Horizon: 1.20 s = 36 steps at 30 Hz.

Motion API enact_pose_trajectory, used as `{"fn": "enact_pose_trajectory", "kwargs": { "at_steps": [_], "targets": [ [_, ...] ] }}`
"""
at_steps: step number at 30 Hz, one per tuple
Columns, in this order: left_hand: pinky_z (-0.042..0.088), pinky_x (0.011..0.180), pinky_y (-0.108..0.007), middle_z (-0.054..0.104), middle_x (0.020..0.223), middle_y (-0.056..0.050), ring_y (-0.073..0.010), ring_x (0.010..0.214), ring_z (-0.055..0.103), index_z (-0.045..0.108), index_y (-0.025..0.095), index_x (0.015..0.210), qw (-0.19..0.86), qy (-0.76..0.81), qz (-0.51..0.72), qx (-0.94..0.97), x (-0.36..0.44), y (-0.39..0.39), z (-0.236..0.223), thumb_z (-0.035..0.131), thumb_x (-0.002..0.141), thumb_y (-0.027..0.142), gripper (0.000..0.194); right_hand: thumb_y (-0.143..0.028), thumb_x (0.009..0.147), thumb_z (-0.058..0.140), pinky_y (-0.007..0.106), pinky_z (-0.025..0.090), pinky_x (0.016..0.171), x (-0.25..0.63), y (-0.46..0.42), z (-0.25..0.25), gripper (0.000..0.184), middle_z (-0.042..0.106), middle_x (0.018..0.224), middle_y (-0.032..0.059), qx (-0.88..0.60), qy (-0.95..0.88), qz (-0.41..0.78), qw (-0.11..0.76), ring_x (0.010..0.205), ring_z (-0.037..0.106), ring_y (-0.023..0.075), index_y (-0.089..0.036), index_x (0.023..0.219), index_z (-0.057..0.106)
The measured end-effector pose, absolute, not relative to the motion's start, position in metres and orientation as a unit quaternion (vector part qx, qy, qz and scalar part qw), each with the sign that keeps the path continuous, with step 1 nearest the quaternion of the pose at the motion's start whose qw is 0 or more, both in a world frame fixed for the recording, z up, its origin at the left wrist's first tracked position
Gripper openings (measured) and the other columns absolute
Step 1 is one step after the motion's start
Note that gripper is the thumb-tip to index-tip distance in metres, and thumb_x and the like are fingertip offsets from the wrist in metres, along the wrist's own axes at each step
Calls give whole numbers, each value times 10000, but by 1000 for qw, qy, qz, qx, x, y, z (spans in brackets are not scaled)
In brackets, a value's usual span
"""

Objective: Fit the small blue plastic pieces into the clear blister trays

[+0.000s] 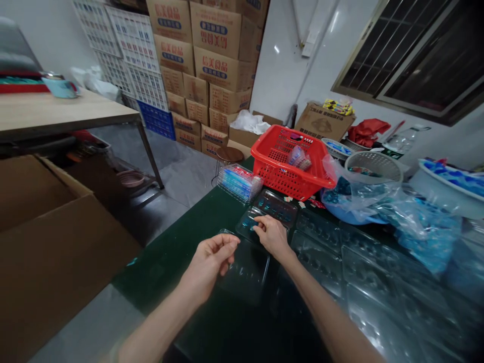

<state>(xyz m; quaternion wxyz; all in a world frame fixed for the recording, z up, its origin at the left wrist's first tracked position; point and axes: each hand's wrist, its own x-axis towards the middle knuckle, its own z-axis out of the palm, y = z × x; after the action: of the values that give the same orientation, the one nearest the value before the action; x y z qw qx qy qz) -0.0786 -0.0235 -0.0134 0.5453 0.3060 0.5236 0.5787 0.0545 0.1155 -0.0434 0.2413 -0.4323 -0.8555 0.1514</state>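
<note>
Reaching forward over a dark green tabletop [170, 272], a person's two bare hands work close together. The left hand [209, 259] has its thumb and fingertips pinched; whether anything small sits between them cannot be told. It hovers over a shallow, clear plastic tray [249, 267] at the table's middle, probably kept there for easy reach. To its right, rows of clear moulded plastic trays [317, 257] lie flat and edge to edge, an arrangement that likely leaves every one open to the fingers.

Slightly farther, the right hand [274, 237] bends its fingers down at a clear tray with blue pieces [245, 231], perhaps for precise contact; whether they grip one is unclear. Just behind lies a similar filled tray [278, 205].

Beyond, a neat stack of transparent packs with blue contents [239, 184] stands at the table edge, seemingly out of the way, beside a red perforated plastic basket [291, 174]. Farthest back, printed brown cardboard cartons [217, 65] are piled against the wall, presumably to save floor space.
</note>
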Motion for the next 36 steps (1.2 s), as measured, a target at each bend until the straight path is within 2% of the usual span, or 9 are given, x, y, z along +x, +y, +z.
{"fn": "enact_pose_trajectory", "kwargs": {
  "at_steps": [12,13,15,17,18,21,24,30,36],
  "targets": [
    [241,400,-164,452,564,38,-51,456,355,575,146,851,492,578,535,371,-68,-26,-14,526,755,337,220,-138,719,522,323,377,745,49,114,-41,160,585,794,81,-398,-894,104,178,837,495,215,-171,824,639],
    [255,406,-165,459,572,39,-53,460,363,571,149,863,489,579,521,392,-62,-24,-11,527,753,323,211,-149,708,545,310,385,738,51,116,-39,176,591,790,67,-394,-894,113,178,819,502,202,-176,858,632],
    [310,447,-177,503,614,24,-69,498,413,570,149,884,481,574,486,451,-49,-21,-4,519,754,284,194,-186,694,583,273,403,720,62,120,-31,341,601,833,37,-391,-892,129,187,777,517,165,-189,1035,565],
    [365,516,-202,559,677,-6,-97,565,475,586,144,878,456,559,436,538,-36,-15,0,495,759,248,182,-216,720,569,243,419,698,83,120,-20,527,594,922,26,-394,-878,152,225,734,528,126,-190,1219,403],
    [381,552,-216,581,711,-20,-113,603,498,599,146,870,433,551,407,587,-29,-11,1,483,759,233,182,-222,743,543,235,426,684,96,119,-14,545,589,950,29,-398,-864,171,257,712,533,113,-185,1253,353],
    [394,613,-245,607,766,-32,-143,663,527,630,178,863,343,530,318,708,-11,4,-4,463,747,198,205,-228,784,476,232,437,626,139,104,-3,366,608,856,35,-409,-817,224,340,651,547,109,-164,1145,478],
    [390,655,-270,612,793,-31,-172,715,538,641,210,864,306,513,274,754,6,18,-12,506,693,170,221,-219,766,490,239,442,603,178,78,-8,243,620,730,23,-426,-804,236,341,632,563,126,-163,982,587],
    [361,671,-285,592,676,-16,-206,717,531,652,238,686,330,493,267,759,31,29,-16,594,539,87,219,-208,759,502,262,454,652,217,37,-32,239,638,791,28,-471,-775,278,315,699,587,144,-188,975,601],
    [333,529,-231,543,583,14,-138,570,479,633,213,688,428,497,311,688,23,32,-5,588,550,112,177,-210,771,492,264,461,648,215,20,-26,239,619,787,22,-471,-736,328,359,704,578,141,-200,989,590]
  ]
}}
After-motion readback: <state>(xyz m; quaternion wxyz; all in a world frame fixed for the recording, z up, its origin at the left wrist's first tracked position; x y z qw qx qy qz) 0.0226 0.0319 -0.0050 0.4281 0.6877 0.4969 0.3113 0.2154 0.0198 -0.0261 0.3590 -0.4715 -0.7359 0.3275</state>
